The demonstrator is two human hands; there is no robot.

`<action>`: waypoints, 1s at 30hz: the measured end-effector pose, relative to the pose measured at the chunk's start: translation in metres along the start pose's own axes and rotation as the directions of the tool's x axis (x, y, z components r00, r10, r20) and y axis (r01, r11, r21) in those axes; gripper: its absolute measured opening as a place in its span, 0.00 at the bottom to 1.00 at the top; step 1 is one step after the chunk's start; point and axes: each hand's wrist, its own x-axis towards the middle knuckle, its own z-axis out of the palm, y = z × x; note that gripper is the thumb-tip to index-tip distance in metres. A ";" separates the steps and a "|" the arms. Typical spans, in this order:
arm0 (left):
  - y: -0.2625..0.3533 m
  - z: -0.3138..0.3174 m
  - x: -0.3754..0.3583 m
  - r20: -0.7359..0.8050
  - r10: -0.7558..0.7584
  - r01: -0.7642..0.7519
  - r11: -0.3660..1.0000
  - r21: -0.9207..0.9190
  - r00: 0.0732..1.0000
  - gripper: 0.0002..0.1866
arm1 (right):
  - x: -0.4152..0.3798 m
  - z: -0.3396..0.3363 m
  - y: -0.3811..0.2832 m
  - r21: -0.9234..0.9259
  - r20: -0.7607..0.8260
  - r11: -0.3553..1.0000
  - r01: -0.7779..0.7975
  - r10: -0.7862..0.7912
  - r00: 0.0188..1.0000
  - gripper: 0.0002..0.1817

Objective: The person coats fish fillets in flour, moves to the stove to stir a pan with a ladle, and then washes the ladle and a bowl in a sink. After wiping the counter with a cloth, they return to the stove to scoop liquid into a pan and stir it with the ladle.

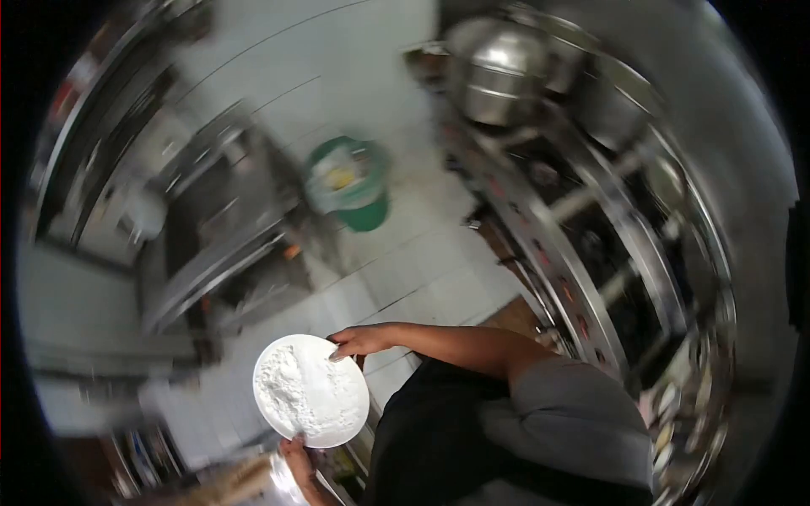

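A round white plate point(359, 388) holds a loose, uneven layer of white powder point(287, 384). My right hand point(359, 340) grips the plate's upper right rim, with the thumb over the edge and the other fingers partly hidden. At the lower edge, my left hand point(297, 460) holds the rim, its fingers mostly out of sight beneath the plate.
A green bin point(364, 217) with waste inside stands on the tiled floor. Along the right runs a stove point(574, 270) with large metal pots point(498, 76). Blurred metal equipment point(228, 211) is at the left. Shelving point(148, 460) stands at the lower left.
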 end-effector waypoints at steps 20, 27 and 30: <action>0.073 0.240 -0.165 0.983 -0.063 0.021 0.998 0.060 0.173 0.30 | -0.248 0.334 0.092 -0.480 -0.872 0.421 0.770 -0.131 -0.472 0.21; 0.022 0.349 -0.255 0.974 -0.223 0.056 0.974 0.221 0.030 0.25 | -0.430 0.416 0.171 -0.442 -0.776 0.761 0.475 -0.058 -0.628 0.21; 0.014 0.373 -0.296 0.976 -0.217 -0.005 0.976 0.217 0.010 0.23 | -0.503 0.437 0.262 -0.008 -0.241 1.000 -0.018 -0.019 -0.970 0.25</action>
